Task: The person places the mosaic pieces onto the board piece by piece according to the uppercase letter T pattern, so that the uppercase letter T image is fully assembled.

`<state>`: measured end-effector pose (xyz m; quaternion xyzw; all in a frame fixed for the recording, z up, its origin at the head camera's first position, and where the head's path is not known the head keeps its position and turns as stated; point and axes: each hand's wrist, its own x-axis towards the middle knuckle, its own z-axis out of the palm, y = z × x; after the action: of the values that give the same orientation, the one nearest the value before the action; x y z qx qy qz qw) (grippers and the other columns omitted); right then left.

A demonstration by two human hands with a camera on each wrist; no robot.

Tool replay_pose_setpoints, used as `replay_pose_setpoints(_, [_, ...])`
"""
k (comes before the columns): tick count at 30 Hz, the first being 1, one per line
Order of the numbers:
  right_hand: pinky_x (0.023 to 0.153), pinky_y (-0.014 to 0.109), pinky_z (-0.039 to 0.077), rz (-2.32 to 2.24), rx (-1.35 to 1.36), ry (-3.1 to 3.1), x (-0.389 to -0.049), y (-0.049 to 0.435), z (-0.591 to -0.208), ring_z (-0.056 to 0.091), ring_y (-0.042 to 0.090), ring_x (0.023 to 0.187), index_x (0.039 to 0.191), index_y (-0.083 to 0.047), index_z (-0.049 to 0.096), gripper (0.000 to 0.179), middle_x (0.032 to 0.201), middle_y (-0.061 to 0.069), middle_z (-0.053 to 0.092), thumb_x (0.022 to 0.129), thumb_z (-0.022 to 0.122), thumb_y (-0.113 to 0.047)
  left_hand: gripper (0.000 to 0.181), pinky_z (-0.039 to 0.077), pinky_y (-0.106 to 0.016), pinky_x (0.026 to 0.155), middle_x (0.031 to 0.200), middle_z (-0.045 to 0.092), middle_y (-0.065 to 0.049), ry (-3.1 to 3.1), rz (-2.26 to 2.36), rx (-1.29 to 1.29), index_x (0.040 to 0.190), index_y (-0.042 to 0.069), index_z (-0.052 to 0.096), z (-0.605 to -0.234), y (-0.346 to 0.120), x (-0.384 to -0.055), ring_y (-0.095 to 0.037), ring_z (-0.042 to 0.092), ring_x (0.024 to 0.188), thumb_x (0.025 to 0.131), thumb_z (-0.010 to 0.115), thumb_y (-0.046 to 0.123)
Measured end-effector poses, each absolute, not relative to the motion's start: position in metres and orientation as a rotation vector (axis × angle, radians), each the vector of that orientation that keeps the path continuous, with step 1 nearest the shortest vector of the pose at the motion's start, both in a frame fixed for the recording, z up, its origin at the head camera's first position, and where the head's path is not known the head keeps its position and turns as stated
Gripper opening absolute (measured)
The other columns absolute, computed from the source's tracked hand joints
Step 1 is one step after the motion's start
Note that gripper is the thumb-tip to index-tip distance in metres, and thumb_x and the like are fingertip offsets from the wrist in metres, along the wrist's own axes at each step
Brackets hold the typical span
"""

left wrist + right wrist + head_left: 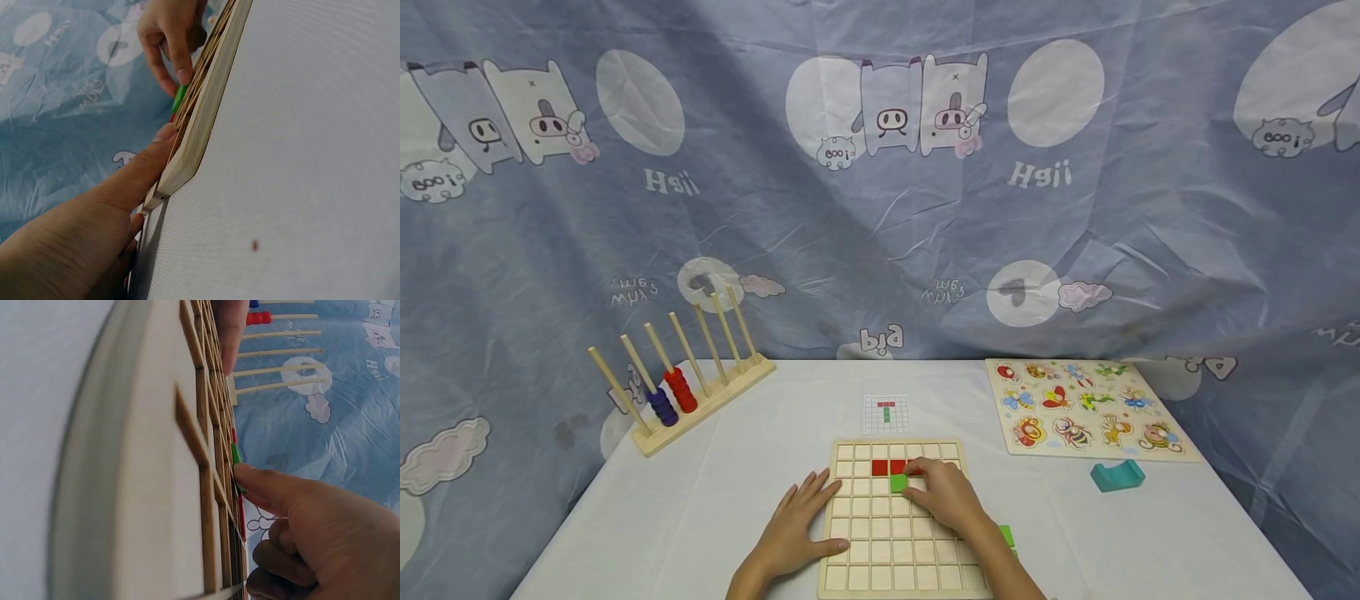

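A wooden grid board (882, 577) lies on the white table, with red square tiles (880, 467) in a row near its far side. My right hand (946, 493) pinches a green square tile (898, 483) between thumb and forefinger, just below the middle red tile. In the left wrist view the green tile (179, 99) leans up from the grid under the fingertips. The right wrist view has the thumb against the green tile's face (235, 456). My left hand (797, 525) rests fingers spread on the board's left border, its thumb over the near left squares.
Beyond the board lies a pattern card (874, 425) with a red and green T. A peg stand (700, 412) with blue and red beads is at left. An insect puzzle (1067, 417) and a teal block (1117, 477) are at right. Green tiles (1007, 535) lie beside the right forearm.
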<state>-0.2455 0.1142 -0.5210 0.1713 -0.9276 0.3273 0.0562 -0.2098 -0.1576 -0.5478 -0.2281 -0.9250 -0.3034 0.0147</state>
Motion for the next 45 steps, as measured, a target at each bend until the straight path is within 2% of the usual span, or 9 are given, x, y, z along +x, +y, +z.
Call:
replay_pose_setpoints(15, [0.038,0.019,0.023,1.029,0.518,-2.802,-0.243,0.117,-0.521,0.023,0.002,0.042,0.098,-0.016,0.068,0.027,0.046,-0.012,0.031,0.075,0.076,-0.028,0.087,0.010,-0.059,0.107,0.149,0.025,-0.011,-2.859,-0.946,-0.732,0.141,0.015,0.039,-0.551,-0.158,-0.210,-0.035,0.017,0.137,0.073,0.062,0.064])
replay_pose_setpoints(24, [0.038,0.018,0.024,1.077,0.514,-2.768,-0.235,0.126,-0.502,0.024,0.002,0.043,0.098,-0.014,0.068,0.021,0.047,-0.011,0.033,0.080,0.073,-0.024,0.088,0.011,-0.058,0.107,0.149,0.026,-0.011,-2.858,-0.937,-0.726,0.141,0.015,0.039,-0.551,-0.158,-0.209,-0.035,0.017,0.137,0.073,0.061,0.065])
replay_pose_setpoints(33, [0.039,0.020,0.027,1.152,0.349,-2.810,-0.222,0.150,-0.479,0.026,0.005,0.042,0.099,-0.016,0.068,0.022,0.049,-0.006,0.035,0.080,0.073,-0.025,0.088,0.010,-0.059,0.107,0.149,0.025,-0.011,-2.865,-0.925,-0.724,0.141,0.015,0.039,-0.552,-0.159,-0.210,-0.035,0.017,0.137,0.073,0.061,0.065])
replay_pose_setpoints(45, [0.039,0.021,0.028,1.198,0.269,-2.870,-0.210,0.200,-0.488,0.026,0.005,0.042,0.097,-0.019,0.069,0.023,0.050,-0.005,0.035,0.076,0.076,-0.026,0.088,0.011,-0.058,0.107,0.149,0.026,-0.011,-2.864,-0.931,-0.720,0.141,0.014,0.039,-0.549,-0.159,-0.211,-0.035,0.018,0.137,0.073,0.061,0.066])
